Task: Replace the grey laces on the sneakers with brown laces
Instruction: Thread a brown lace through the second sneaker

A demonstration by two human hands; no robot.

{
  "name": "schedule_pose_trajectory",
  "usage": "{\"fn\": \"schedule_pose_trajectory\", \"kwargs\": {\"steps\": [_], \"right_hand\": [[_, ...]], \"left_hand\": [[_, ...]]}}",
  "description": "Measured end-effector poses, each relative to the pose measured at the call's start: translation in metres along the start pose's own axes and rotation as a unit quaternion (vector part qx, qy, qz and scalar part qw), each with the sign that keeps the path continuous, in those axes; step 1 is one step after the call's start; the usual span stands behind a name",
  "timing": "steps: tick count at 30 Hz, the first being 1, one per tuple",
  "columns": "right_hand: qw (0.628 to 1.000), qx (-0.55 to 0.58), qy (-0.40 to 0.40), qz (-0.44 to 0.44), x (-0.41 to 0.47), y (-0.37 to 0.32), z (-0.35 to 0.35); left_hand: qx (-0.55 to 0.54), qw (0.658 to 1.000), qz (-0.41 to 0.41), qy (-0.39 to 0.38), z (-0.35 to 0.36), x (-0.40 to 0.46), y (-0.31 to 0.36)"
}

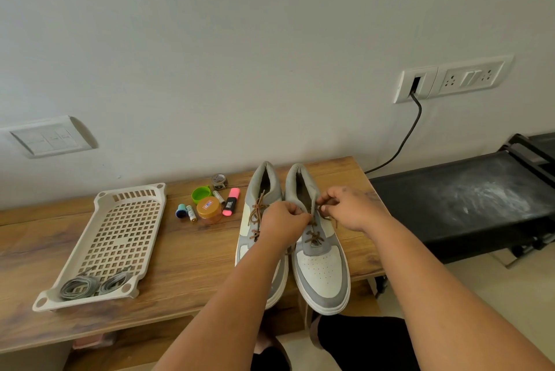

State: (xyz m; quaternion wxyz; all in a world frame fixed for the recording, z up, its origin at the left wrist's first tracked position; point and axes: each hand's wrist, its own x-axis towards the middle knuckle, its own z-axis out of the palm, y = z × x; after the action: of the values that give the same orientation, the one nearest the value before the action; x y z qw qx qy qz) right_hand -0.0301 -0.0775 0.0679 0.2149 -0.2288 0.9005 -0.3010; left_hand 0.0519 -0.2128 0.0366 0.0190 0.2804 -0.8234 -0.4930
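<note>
Both hands (283, 222) (350, 208) pinch brown lace (313, 237) | knot hidden (fingers cover it)

My wooden table (186, 253), two grey-and-white sneakers (322, 268) side by side on it, beige perforated tray (120, 235) at my left, pink highlighter (231, 205), amber jar (208, 209), green cap (200, 194), batteries (191, 213) between them.

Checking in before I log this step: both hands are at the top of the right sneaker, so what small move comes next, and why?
Probably pull the two brown lace ends taut and tie them. The left hand and right hand each pinch an end at the top eyelets of the right sneaker; the left sneaker already carries brown lace, and the grey laces lie in the tray.
</note>
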Motion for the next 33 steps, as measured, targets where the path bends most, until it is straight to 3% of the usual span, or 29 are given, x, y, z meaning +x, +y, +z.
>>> {"fn": "schedule_pose_trajectory", "kwargs": {"steps": [6, 13, 20, 26, 33], "right_hand": [[1.000, -0.001, -0.006, -0.003, 0.001, 0.003, 0.000], [1.000, 0.023, 0.008, -0.019, 0.006, 0.004, 0.003], [0.998, 0.007, -0.028, -0.047, 0.004, 0.003, 0.003], [0.998, -0.016, -0.023, -0.052, 0.005, 0.003, 0.005], [0.999, 0.033, -0.007, -0.042, 0.007, 0.006, 0.004]], "left_hand": [[-0.090, 0.996, -0.001, 0.002, -0.004, -0.009, -0.004], [0.103, 0.986, 0.115, 0.057, 0.005, -0.008, -0.013], [0.199, 0.959, 0.202, 0.029, 0.007, -0.003, -0.021], [0.250, 0.939, 0.237, 0.001, 0.001, -0.004, -0.019], [0.223, 0.946, 0.234, -0.012, -0.007, -0.003, -0.016]]}}
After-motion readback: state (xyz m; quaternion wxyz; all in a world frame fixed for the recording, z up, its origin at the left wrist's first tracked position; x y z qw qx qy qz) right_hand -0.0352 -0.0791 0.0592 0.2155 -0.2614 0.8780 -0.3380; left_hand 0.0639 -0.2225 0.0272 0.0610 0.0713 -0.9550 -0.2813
